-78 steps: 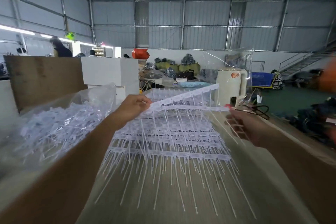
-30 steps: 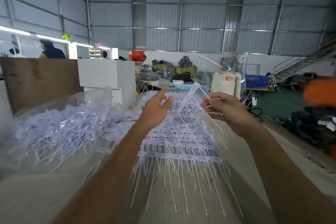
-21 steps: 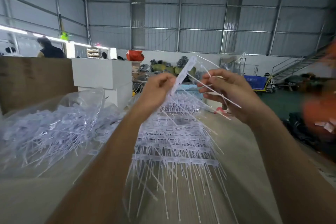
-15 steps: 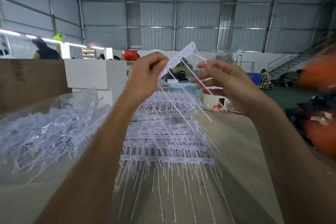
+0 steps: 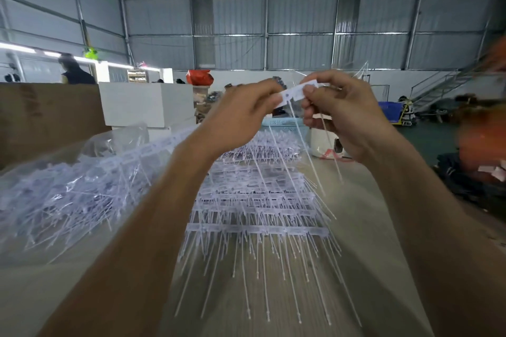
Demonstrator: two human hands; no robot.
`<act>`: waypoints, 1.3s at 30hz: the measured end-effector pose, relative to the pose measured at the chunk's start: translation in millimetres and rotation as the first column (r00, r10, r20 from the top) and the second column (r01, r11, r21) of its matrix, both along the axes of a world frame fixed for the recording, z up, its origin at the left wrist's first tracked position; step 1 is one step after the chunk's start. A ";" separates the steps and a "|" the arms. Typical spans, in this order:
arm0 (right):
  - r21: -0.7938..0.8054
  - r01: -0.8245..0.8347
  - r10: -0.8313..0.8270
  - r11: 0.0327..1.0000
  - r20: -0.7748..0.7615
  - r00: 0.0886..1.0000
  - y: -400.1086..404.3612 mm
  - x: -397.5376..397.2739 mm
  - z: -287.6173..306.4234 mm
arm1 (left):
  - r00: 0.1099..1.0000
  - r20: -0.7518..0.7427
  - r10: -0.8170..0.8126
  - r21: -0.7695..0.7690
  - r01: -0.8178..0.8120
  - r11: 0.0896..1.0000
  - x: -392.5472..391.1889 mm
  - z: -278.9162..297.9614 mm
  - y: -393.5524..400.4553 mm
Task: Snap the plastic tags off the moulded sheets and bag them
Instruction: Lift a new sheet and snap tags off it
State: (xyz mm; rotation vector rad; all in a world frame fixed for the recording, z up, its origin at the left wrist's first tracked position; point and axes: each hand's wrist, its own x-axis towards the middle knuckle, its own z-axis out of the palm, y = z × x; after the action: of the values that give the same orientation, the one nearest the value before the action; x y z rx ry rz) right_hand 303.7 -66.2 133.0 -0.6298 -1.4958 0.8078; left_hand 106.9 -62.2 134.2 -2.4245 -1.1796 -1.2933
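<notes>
Both hands are raised in front of the camera, above the far end of the table, with a short white strip of tags (image 5: 297, 93) spanning the small gap between them; the left hand (image 5: 241, 117) pinches the strip's left end with curled fingers, and the right hand (image 5: 342, 115) pinches its right end between thumb and forefinger, its lower fingers curled round a few loose stems; so each hand is clamped on the strip, the two close together but not touching.

The relation that matters: the strip's long axis runs left to right, rising slightly toward the right hand, while its thin stems (image 5: 290, 161) hang down and toward the camera; a snapping move would likely bend or twist across that axis, one hand against the other, and neither hand is plainly nearer to the break point, which sits between the two pinches.

Below the hands, on the pale table (image 5: 383, 241), lies the stack of moulded sheets (image 5: 257, 213), its rows running left to right and its stems pointing near; to the left, just beside the stack, sits the clear plastic bag (image 5: 63, 191), already holding a heap of loose tags; from the strip, the bag lies down and left, so the left hand has the shorter way to it.
</notes>
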 end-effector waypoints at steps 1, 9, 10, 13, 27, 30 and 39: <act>0.018 -0.006 0.006 1.000 0.020 1.000 -1.1 -2.6 0.2 | 0.999 0.038 0.018 0.000 -0.018 1.000 4.1 0.1 -0.6; 0.242 0.126 -0.187 0.962 0.252 0.949 -7.8 0.2 8.8 | 0.982 0.139 0.125 0.015 -0.129 0.992 17.7 3.4 -5.6; 0.290 0.165 -0.246 0.943 0.270 0.931 -7.5 -2.3 9.1 | 0.978 0.137 0.157 0.018 -0.161 0.987 19.4 4.2 -5.9; 0.387 0.236 -0.362 0.891 0.296 0.884 -8.1 -9.0 10.3 | 0.971 0.134 0.200 0.026 -0.205 0.978 20.1 6.7 -7.8; -0.062 -0.384 0.364 0.921 -0.208 0.908 6.0 -0.8 -13.1 | 0.983 0.102 -0.149 0.001 0.150 0.989 23.4 11.4 -25.6; 0.225 0.198 -0.235 0.954 0.156 0.959 5.6 0.2 -6.1 | 0.981 -0.029 0.189 0.046 -0.188 0.981 24.0 3.4 -13.4; -0.223 -0.607 0.505 0.763 -0.379 0.775 -9.1 3.5 3.3 | 0.977 0.024 -0.213 0.249 0.201 0.948 23.4 6.4 -19.6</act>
State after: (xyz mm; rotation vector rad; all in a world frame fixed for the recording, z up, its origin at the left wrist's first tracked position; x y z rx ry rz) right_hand 307.2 -75.4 136.3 -0.2648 -1.2784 1.5860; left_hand 130.2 -81.8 140.6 -2.3933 -0.7364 -1.4686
